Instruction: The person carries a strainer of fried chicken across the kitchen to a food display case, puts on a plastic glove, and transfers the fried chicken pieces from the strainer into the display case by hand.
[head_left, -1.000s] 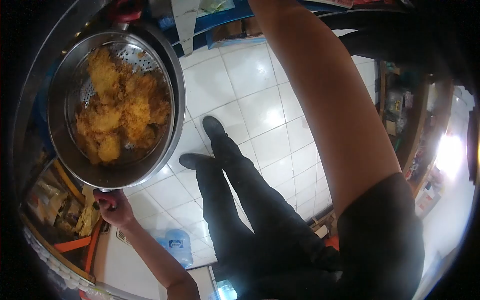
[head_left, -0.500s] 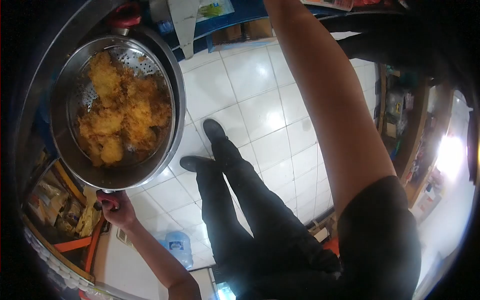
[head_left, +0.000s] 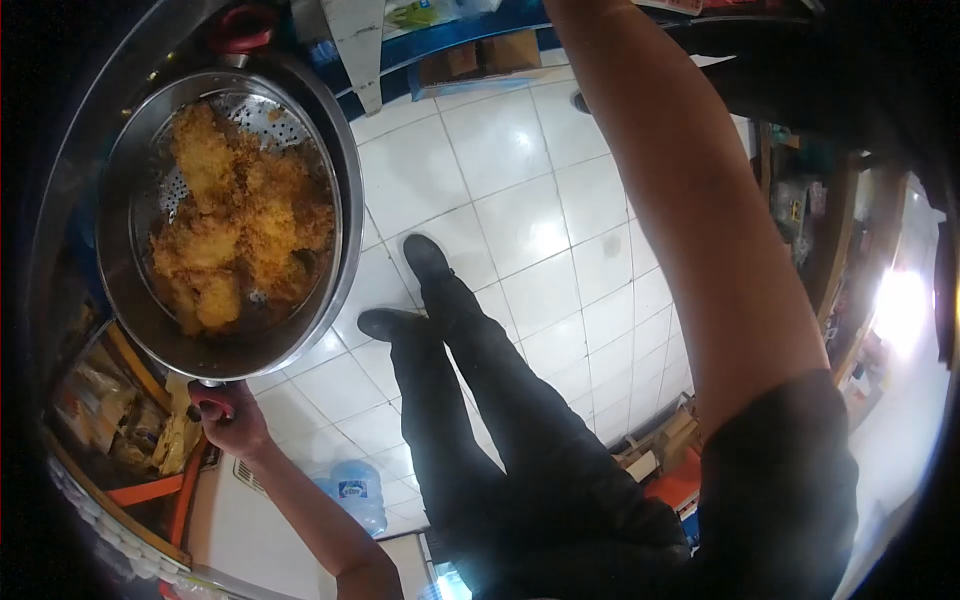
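The left hand (head_left: 232,420) is gripping the red near handle (head_left: 212,398) of a steel pot (head_left: 330,180) whose perforated strainer insert (head_left: 135,290) is holding golden fried pieces (head_left: 240,225). The right arm (head_left: 690,230) is reaching up out of frame; its hand's state cannot be told. In my judgement the pot is being carried over the tiled floor (head_left: 520,220); next calls for a level, two-handed set-down. Against the earlier frame, the pot is sitting slightly further left, grip unchanged.

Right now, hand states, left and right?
Left hand: closed on the red handle of the strainer pot.
Right hand: out of frame, only its arm shows.
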